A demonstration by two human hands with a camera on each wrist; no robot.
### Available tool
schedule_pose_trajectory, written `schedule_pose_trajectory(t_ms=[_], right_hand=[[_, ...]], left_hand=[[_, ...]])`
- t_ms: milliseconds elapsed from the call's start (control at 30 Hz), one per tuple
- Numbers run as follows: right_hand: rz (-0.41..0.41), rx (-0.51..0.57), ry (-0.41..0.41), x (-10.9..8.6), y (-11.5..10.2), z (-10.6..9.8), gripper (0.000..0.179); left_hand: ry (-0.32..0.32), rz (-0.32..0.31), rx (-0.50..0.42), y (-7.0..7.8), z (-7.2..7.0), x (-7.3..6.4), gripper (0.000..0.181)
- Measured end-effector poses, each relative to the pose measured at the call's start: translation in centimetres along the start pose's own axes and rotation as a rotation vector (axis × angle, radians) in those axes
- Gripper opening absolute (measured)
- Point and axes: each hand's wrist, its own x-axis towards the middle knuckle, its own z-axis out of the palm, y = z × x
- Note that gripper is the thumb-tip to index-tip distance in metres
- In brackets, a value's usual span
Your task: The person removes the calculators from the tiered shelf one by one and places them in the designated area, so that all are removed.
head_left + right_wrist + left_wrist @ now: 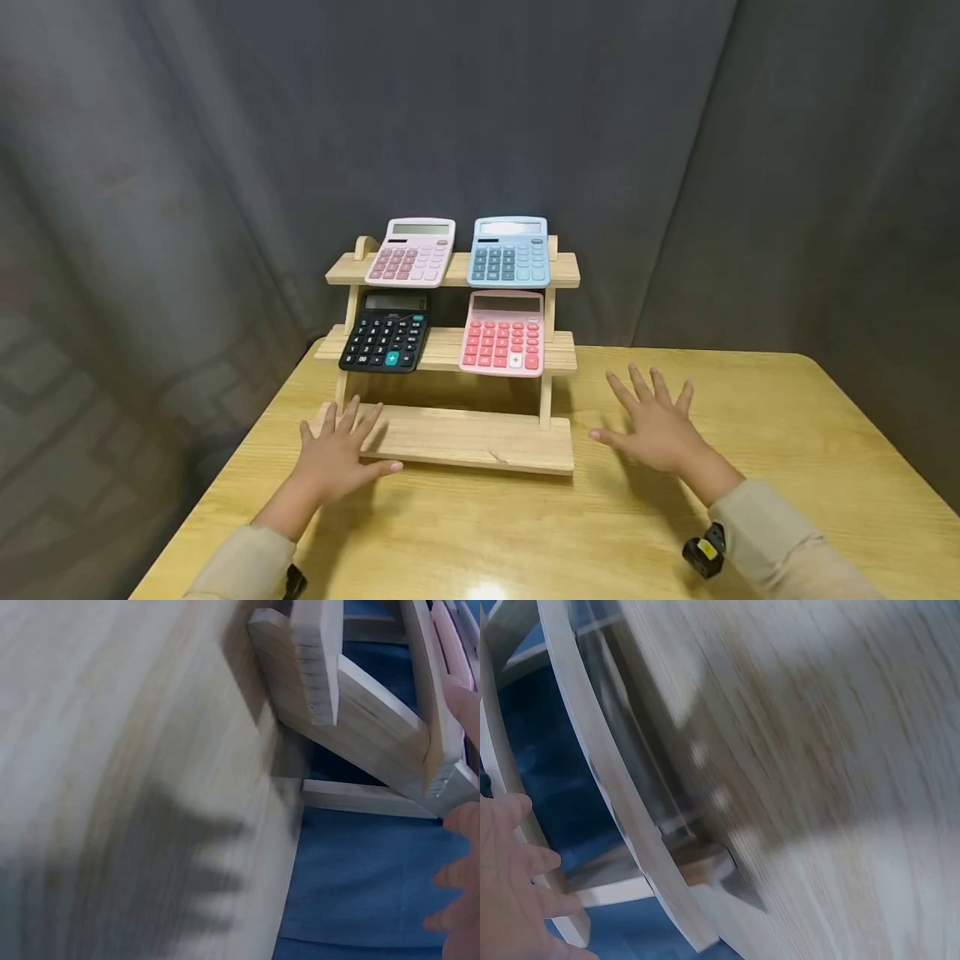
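We see a three-tier stepped rack of pale wood (pixel 472 437) standing on a yellow wood-grain table (pixel 787 433), between two bare hands. The left hand (pixel 333 465) has its fingers straight and fanned apart at the left end of the bottom tier — whether they touch the wood, we cannot tell. The right hand (pixel 660 429), fingers likewise spread, hangs above the table near the rack's right side. On the top tier we find a pale pink rectangular calculator (pixel 427 254) at left and a light blue rectangular calculator (pixel 534 252) at right; on the middle tier, a black rectangular calculator (pixel 386 332) at left and a pink calculator with coral keys (pixel 502 333) at right. A dark grey cloth curtain (pixel 585 125) hangs behind.
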Motion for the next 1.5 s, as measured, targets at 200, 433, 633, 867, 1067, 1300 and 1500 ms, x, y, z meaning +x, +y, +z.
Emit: schedule_pose_trajectory(t_ms=[200, 433, 633, 867, 1067, 1300, 1500], right_hand=[[-0.011, 0.04, -0.015, 0.5, -0.4, 0.0, 0.088], [-0.033, 0.105, 0.023, 2.2, -0.6, -1.4, 0.085], [-0.046, 0.253, 0.057, 3.6, -0.9, -2.2, 0.079], [-0.025, 0.437, 0.071, 5.1, -1.9, -2.8, 0.074], [-0.03, 0.573, 0.097, 6.4, -2.4, -3.4, 0.069], [-0.022, 0.709, 0.104, 8.0, -3.3, -4.0, 0.066], [0.008, 0.811, 0.111, 9.4, -4.2, -4.2, 0.065]], left_hand=[[-0.002, -0.039, -0.007, -1.0, 0.2, -0.7, 0.089], [-0.043, -0.084, -0.069, -2.2, 0.2, 0.6, 0.088], [-0.096, -0.144, -0.155, -3.5, -0.2, 0.9, 0.087], [-0.143, -0.194, -0.26, -4.7, -0.3, 1.0, 0.091], [-0.167, -0.223, -0.377, -5.3, -0.2, 1.1, 0.094], [-0.188, -0.251, -0.482, -5.8, 0.3, 1.4, 0.095], [-0.144, -0.261, -0.556, -7.1, 0.9, 1.5, 0.097]])
